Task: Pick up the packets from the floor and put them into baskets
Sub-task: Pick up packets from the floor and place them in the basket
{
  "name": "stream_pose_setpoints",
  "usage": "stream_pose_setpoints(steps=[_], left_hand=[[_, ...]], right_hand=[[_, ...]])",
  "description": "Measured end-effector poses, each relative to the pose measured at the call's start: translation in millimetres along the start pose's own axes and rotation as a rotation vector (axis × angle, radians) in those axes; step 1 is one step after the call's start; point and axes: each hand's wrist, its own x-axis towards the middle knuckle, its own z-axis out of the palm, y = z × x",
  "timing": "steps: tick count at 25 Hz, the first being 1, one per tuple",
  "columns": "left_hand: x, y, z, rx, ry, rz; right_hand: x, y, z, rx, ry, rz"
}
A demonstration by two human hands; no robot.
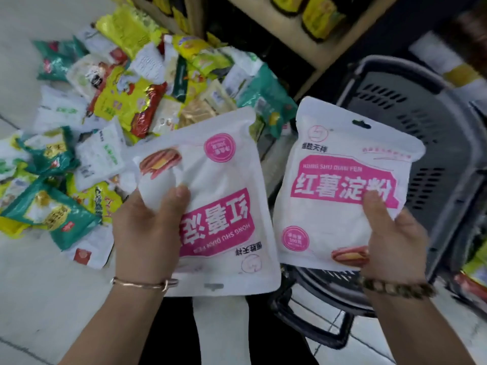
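Observation:
My left hand [147,227] grips a white packet with a pink label [226,185], turned upside down, thumb on its front. My right hand [390,238] holds a second, matching white and pink packet [340,164] upright, thumb pressed on the pink label. Both packets hang above the floor in front of me. The right packet is over the near edge of a dark grey plastic basket [421,106]. A heap of several packets [126,101], green, yellow, white and red, lies on the floor at the left.
Wooden shelving [303,35] with yellow packets stands at the back, behind the heap and the basket. The basket's black handle [311,317] lies low by my legs. Pale floor tiles [39,299] spread at the lower left. More packets show at the far right edge [474,267].

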Motion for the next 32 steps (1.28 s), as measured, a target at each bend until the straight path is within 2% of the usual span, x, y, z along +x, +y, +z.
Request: stream_pose_setpoints(steps=[7, 11, 14, 16, 19, 22, 27, 29, 32], left_hand=[[-21.6, 41.7, 130.8, 0.294, -0.303, 0.243], [-34.5, 21.2, 204.6, 0.648, -0.415, 0.409], [-41.6, -11.9, 257.2, 0.930, -0.503, 0.461], [-37.4, -41.1, 285.3, 1.040, -0.532, 0.422], [-20.8, -94.4, 317.2, 0.977, -0.549, 0.148], [-2.8, -143.3, 332.1, 0.866, -0.519, -0.065], [32.9, -206.1, 359.1, 0.680, -0.609, -0.210], [39.2, -228.2, 364.9, 0.487, -0.598, -0.260], [40.6, -252.7, 369.0, 0.534, -0.520, -0.243]], right_hand=[[61.6, 14.3, -90.3, -0.042, 0.145, 0.067], [107.4, 61.8, -124.5, -0.184, 0.200, 0.174], [140.9, 115.0, -130.8, -0.302, 0.249, 0.309], [157.6, 147.3, -120.1, -0.293, 0.267, 0.420], [179.5, 191.0, -98.3, -0.153, 0.238, 0.572], [195.7, 228.4, -80.1, -0.138, 0.114, 0.671], [226.6, 284.4, -74.1, 0.094, 0.056, 0.790], [233.3, 303.1, -68.2, 0.089, 0.051, 0.780], [234.6, 323.0, -58.9, -0.015, 0.111, 0.732]])
